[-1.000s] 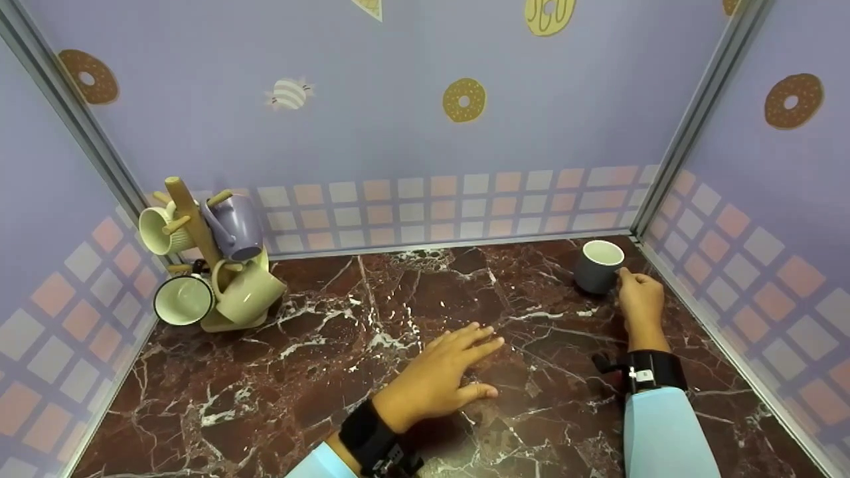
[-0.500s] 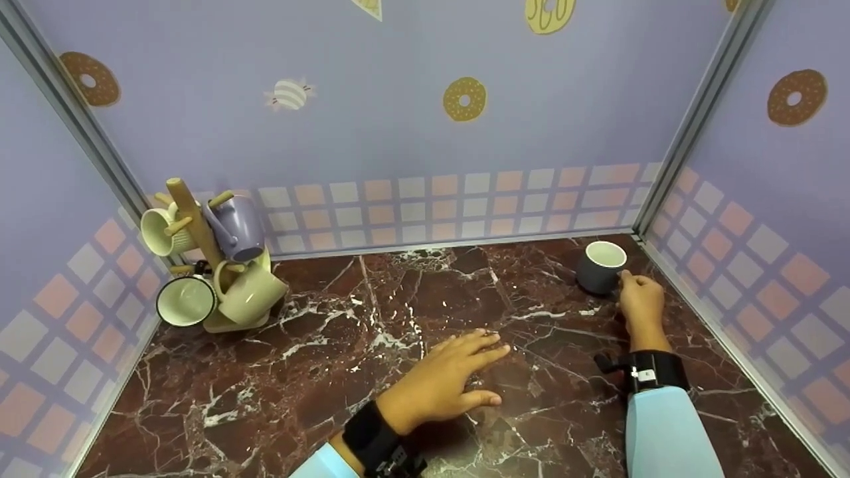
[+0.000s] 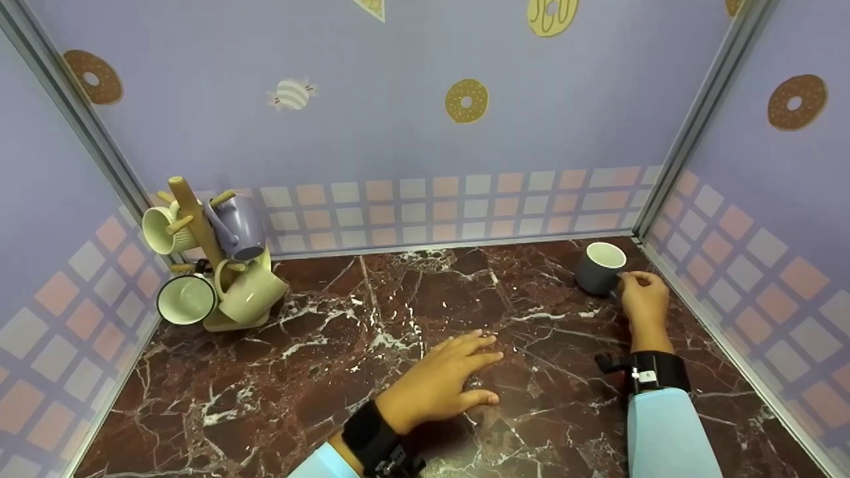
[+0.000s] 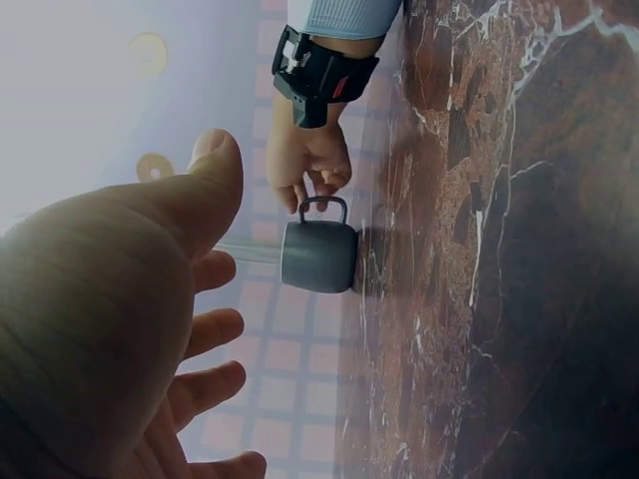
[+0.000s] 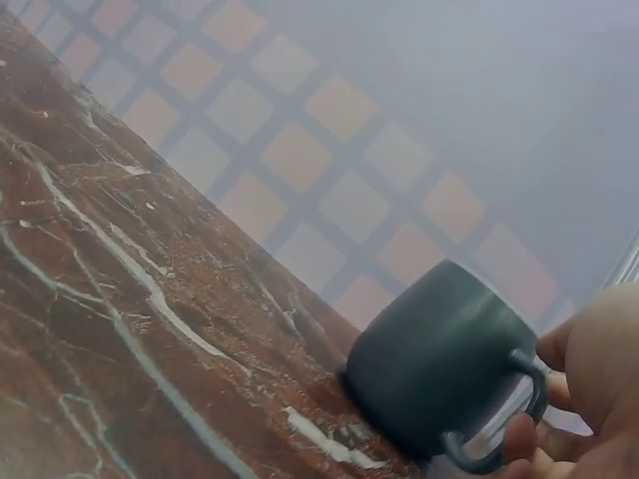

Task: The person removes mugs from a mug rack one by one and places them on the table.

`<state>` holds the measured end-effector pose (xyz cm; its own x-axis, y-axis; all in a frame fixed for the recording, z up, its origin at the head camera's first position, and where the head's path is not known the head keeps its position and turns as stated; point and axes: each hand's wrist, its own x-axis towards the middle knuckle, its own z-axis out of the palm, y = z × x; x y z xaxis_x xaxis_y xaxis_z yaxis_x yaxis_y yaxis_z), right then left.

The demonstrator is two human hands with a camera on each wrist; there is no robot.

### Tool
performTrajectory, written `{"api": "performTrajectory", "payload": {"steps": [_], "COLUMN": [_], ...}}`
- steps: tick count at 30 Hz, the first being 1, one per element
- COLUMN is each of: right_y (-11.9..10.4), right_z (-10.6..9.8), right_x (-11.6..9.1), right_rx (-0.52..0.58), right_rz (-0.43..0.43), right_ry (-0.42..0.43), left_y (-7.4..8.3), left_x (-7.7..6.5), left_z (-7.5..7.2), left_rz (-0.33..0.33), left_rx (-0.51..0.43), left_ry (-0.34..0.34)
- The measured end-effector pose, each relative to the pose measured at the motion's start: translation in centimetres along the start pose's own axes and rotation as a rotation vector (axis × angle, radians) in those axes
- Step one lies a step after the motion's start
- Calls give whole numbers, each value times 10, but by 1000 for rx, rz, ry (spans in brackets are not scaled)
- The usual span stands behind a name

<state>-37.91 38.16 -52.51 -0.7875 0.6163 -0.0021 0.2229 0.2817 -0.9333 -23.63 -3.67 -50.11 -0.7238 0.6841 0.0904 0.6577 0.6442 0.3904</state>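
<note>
A dark grey mug (image 3: pixel 597 271) with a white inside stands upright on the marble-patterned tabletop, near the back right corner. My right hand (image 3: pixel 645 299) is at its handle (image 5: pixel 534 399), with fingers curled close about the loop in the right wrist view. In the left wrist view, the fingertips of that hand overlap the handle of the mug (image 4: pixel 319 256). My left hand (image 3: pixel 441 382) is over the middle of the tabletop, palm down, with its fingers spread and holding nothing.
At the back left, a wooden mug tree (image 3: pixel 199 219) bears a purple mug (image 3: pixel 242 229), a cream mug (image 3: pixel 255 292), a ribbed cream cup (image 3: pixel 163 229) and a black-rimmed white mug (image 3: pixel 186 300). Patterned walls (image 3: pixel 398 133) enclose the back and both sides.
The right hand has shifted slightly right, and a gap shows between its thumb and index finger. The mug and the left hand stay nearly where they were.
</note>
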Motion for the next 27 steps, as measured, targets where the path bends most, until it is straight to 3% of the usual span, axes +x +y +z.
{"api": "performTrajectory", "payload": {"steps": [5, 11, 19, 27], "right_y": [-20, -50, -78, -94], "right_z": [-2, 5, 31, 56], "right_x": [-9, -28, -62, -97], "right_rx": [-38, -5, -13, -116], "right_rz": [-101, -237, -422, -623], "right_ry": [71, 57, -112, -310], "left_y": [-2, -5, -14, -19], "left_x": [0, 0, -3, -6], "left_z": [-1, -4, -18, -34], "left_rz": [-15, -43, -111, -150], "left_rx": [-2, 3, -7, 18], "left_ry": [1, 9, 74, 157]}}
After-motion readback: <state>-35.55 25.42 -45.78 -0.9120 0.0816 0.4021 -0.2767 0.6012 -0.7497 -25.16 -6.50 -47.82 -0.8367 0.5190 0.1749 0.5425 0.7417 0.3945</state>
